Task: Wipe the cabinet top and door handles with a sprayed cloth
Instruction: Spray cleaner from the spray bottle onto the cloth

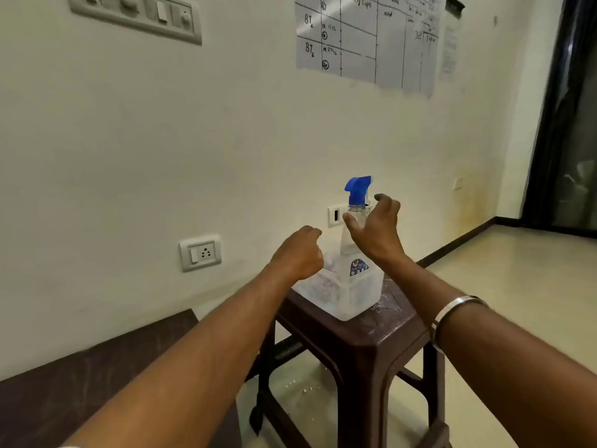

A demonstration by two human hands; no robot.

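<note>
step: reaching for supplies, likely pre-spray
bottle [354, 234]: upright in clear tub [342, 299] on stool [371, 337]
right hand [376, 229]: fingers spread, empty, just beside bottle neck
left hand [298, 253]: loosely curled over tub, holding nothing visible
cloth: not visible
next: grip the neck, lift straight up
</note>
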